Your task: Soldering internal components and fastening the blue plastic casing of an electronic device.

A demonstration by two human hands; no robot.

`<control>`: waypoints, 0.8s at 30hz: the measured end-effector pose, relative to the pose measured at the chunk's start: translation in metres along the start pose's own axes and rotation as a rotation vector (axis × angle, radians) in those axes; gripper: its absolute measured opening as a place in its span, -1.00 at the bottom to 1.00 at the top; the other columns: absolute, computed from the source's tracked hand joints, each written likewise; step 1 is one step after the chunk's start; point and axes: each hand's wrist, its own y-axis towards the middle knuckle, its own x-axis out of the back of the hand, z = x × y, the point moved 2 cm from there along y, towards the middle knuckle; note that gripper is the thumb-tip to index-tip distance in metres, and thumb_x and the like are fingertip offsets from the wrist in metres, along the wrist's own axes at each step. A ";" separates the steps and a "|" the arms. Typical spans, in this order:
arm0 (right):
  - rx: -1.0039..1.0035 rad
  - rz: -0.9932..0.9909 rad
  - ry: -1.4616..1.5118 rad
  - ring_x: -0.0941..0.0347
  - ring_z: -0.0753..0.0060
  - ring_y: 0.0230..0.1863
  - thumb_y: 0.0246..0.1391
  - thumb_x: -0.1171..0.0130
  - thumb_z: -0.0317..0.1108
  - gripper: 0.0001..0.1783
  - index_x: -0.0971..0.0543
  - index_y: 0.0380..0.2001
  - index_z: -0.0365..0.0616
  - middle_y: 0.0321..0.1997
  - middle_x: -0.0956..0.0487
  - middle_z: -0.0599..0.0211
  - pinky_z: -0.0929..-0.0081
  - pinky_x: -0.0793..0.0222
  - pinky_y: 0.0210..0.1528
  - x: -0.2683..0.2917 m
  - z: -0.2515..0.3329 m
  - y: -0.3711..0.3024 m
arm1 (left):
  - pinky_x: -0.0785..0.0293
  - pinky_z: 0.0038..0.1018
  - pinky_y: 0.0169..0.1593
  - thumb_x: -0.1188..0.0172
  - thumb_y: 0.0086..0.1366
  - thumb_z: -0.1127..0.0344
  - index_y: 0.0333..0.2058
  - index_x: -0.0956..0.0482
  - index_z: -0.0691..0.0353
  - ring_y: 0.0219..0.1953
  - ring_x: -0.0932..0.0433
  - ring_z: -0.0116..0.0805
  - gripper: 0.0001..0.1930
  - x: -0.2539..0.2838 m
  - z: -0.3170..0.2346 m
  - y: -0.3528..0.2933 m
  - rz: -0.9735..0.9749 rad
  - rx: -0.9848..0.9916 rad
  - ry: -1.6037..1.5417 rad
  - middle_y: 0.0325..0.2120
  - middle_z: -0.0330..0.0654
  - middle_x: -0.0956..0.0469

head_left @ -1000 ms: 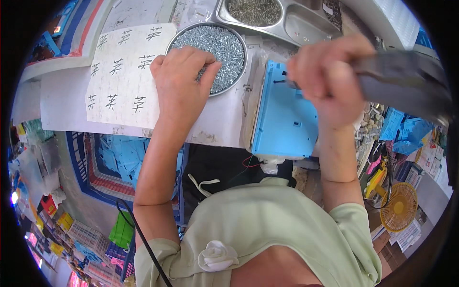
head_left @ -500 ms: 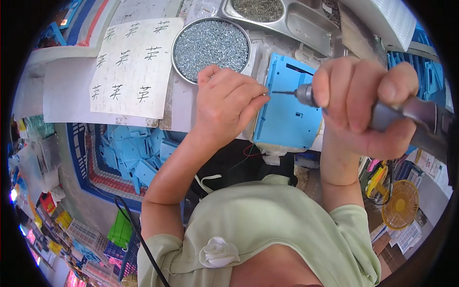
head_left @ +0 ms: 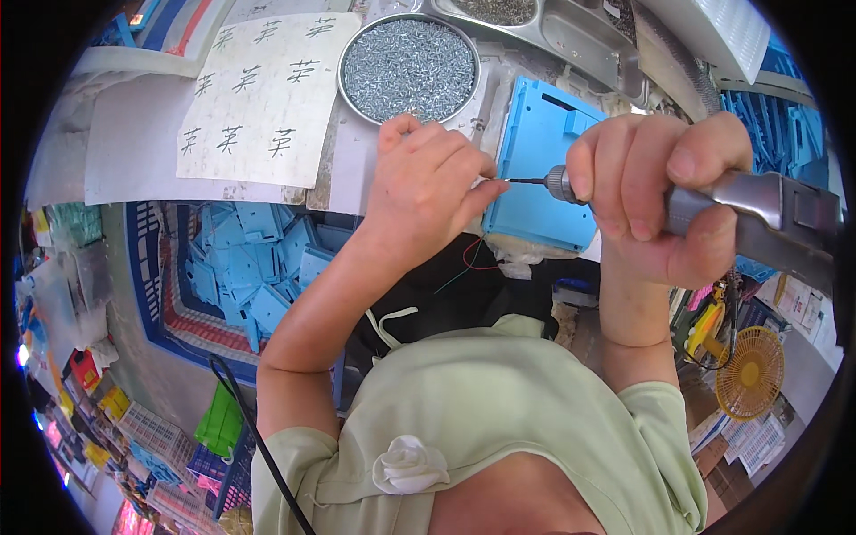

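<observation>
My right hand (head_left: 655, 192) is wrapped around a grey electric screwdriver (head_left: 767, 214), held sideways with its thin bit pointing left. The bit's tip meets the fingertips of my left hand (head_left: 432, 192), whose thumb and forefinger pinch a small screw (head_left: 506, 182), mostly hidden by the fingers. Both hands are over the left part of a flat light-blue plastic panel (head_left: 535, 209) lying on the bench. A raised block shows near its upper right. Just beyond my left hand stands a round metal dish (head_left: 342, 82) full of small silvery screws (head_left: 410, 69).
Behind the dish, a steel tray (head_left: 571, 49) has compartments, one with small dark pieces. A paper sheet with handwriting (head_left: 259, 98) lies at left. Below it, a blue basket (head_left: 152, 303) holds blue plastic parts (head_left: 241, 259). A yellow fan (head_left: 751, 373) stands at right.
The view has shifted, so the bench sits higher in the picture. The bit's tip has come up to my left fingertips. The screwdriver has tilted slightly, and more of the panel's upper right shows.
</observation>
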 end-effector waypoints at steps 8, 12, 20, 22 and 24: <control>-0.084 -0.188 -0.086 -0.26 0.54 -0.65 0.32 -0.19 -0.11 -0.69 -0.43 -0.14 -0.11 -0.65 -0.36 0.48 0.40 -0.31 -0.45 -0.017 -0.022 -0.018 | -0.26 -0.27 -0.15 -0.45 0.05 0.31 -0.54 -0.53 0.08 -0.45 -0.43 -0.23 -0.79 0.019 0.011 -0.032 0.138 0.133 0.030 -0.59 -0.28 -0.40; -0.108 -0.115 -0.398 -0.26 0.53 -0.65 0.27 -0.27 -0.22 -0.70 -0.37 -0.27 -0.13 -0.65 -0.36 0.44 0.38 -0.30 -0.48 -0.020 -0.033 -0.023 | -0.24 -0.27 -0.13 -0.45 0.03 0.33 -0.53 -0.52 0.08 -0.46 -0.42 -0.24 -0.79 0.015 0.008 -0.034 0.073 0.149 0.011 -0.59 -0.30 -0.40; -0.098 -0.131 -0.369 -0.22 0.53 -0.68 0.33 -0.17 -0.19 -0.74 -0.37 -0.21 -0.12 -0.69 -0.32 0.46 0.38 -0.29 -0.51 -0.026 -0.030 -0.023 | -0.21 -0.22 0.02 -0.46 0.01 0.39 -0.41 -0.61 0.04 -0.35 -0.56 -0.35 -0.81 0.001 -0.007 -0.030 -0.013 0.132 -0.046 -0.46 -0.36 -0.58; -0.088 -0.130 -0.251 -0.22 0.53 -0.67 0.37 -0.11 -0.16 -0.75 -0.39 -0.15 -0.09 -0.68 -0.32 0.48 0.38 -0.29 -0.49 -0.027 -0.022 -0.016 | -0.21 -0.22 0.04 -0.45 0.01 0.40 -0.40 -0.63 0.04 -0.34 -0.57 -0.36 -0.81 0.001 -0.012 -0.030 0.012 0.142 -0.061 -0.46 -0.36 -0.58; -0.057 -0.051 -0.126 -0.24 0.53 -0.66 0.39 -0.06 -0.13 -0.75 -0.39 -0.10 -0.05 -0.65 -0.34 0.50 0.38 -0.31 -0.46 -0.027 -0.014 -0.011 | -0.21 -0.22 0.06 -0.45 0.01 0.41 -0.39 -0.63 0.04 -0.34 -0.57 -0.37 -0.80 -0.001 -0.016 -0.032 0.020 0.157 -0.076 -0.46 -0.37 -0.58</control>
